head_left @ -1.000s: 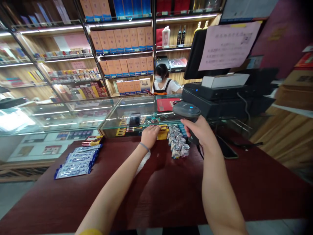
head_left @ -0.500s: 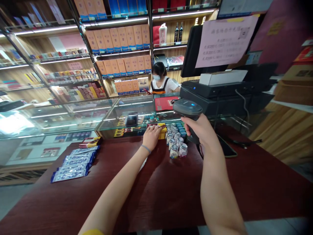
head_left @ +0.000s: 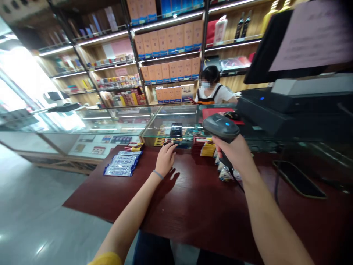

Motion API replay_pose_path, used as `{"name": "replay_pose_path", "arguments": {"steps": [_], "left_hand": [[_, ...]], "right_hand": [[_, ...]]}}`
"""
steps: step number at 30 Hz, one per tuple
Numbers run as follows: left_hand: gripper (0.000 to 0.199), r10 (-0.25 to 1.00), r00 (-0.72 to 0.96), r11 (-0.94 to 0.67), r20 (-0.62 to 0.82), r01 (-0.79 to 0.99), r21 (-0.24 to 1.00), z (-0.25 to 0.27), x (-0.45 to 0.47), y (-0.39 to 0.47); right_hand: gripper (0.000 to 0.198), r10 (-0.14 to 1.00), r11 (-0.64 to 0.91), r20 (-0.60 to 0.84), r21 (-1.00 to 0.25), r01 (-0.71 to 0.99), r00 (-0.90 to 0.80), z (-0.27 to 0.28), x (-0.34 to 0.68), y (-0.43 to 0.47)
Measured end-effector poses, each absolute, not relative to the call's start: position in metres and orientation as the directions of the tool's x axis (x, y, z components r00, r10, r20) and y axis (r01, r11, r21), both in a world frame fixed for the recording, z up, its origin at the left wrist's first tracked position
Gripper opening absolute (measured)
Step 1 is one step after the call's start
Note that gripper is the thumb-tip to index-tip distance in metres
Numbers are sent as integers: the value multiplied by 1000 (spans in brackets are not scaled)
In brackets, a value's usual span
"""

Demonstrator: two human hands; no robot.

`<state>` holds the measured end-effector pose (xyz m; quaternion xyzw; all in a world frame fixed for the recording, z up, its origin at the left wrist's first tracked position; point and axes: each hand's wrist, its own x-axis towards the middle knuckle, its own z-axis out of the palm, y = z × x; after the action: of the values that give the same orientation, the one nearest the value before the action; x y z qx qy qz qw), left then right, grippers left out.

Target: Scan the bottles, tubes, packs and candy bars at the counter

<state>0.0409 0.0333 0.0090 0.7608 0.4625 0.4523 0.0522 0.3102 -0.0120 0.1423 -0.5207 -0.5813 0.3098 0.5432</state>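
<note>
My right hand (head_left: 234, 152) is wrapped around the handle of a dark grey barcode scanner (head_left: 220, 127) with a blue light and a cable hanging below. Under it stand several small jars (head_left: 225, 173), partly hidden by the hand. My left hand (head_left: 166, 158) hovers over the brown table, fingers stretched out and apart, its shadow beside it. Between the hands, against the glass counter, sits a stack of yellow and dark red packets (head_left: 205, 147). Farther left lies a row of blue and silver packets (head_left: 122, 163), with a few red and yellow packets (head_left: 134, 146) behind them.
A glass display counter (head_left: 124, 119) borders the table's far side. Behind it is a person (head_left: 212, 92) in front of shelves of boxes. A monitor (head_left: 267, 48) with a paper sheet and a black machine (head_left: 292, 114) stand at right, near a dark flat pad (head_left: 299, 178).
My left hand has come off the yellow and red packet stack and moved left over the table. The view has turned left. The scanner stays in my right hand.
</note>
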Motion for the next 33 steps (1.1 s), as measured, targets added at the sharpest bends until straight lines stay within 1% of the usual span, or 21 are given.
{"name": "replay_pose_path", "arguments": {"steps": [4, 6, 9, 14, 17, 22, 25, 27, 30, 33], "left_hand": [[38, 745, 82, -426, 662, 822, 378, 3, -39, 7], [35, 745, 49, -349, 665, 878, 326, -2, -77, -5], [34, 760, -4, -228, 650, 934, 274, -10, -129, -27], [39, 810, -80, -72, 581, 970, 232, -28, -187, -67], [41, 837, -97, -28, 538, 975, 220, -38, -200, -81], [43, 877, -111, 0, 467, 973, 231, -48, -201, -83], [39, 899, -121, 7, 421, 965, 262, -49, -203, -81], [36, 901, -119, 4, 416, 964, 266, -48, -205, -82], [29, 899, -109, 1, 425, 969, 247, -44, -205, -84], [23, 894, -128, 38, 429, 977, 211, -39, -202, -86]], "right_hand": [[27, 944, 315, 330, -863, 395, -33, 123, 266, -14], [32, 940, 336, 326, -841, 425, -99, 109, 248, -14], [39, 929, 369, 314, -805, 465, -194, 87, 228, -13], [53, 935, 346, 242, -776, 527, -258, 62, 204, -19], [54, 940, 326, 190, -747, 579, -285, 53, 194, -22], [55, 930, 344, 165, -706, 619, -329, 44, 186, -25], [58, 936, 328, 142, -686, 650, -322, 42, 184, -25], [60, 938, 321, 131, -677, 662, -321, 42, 184, -25], [60, 936, 324, 125, -676, 662, -330, 42, 184, -25], [57, 936, 326, 130, -667, 670, -326, 42, 183, -25]]}}
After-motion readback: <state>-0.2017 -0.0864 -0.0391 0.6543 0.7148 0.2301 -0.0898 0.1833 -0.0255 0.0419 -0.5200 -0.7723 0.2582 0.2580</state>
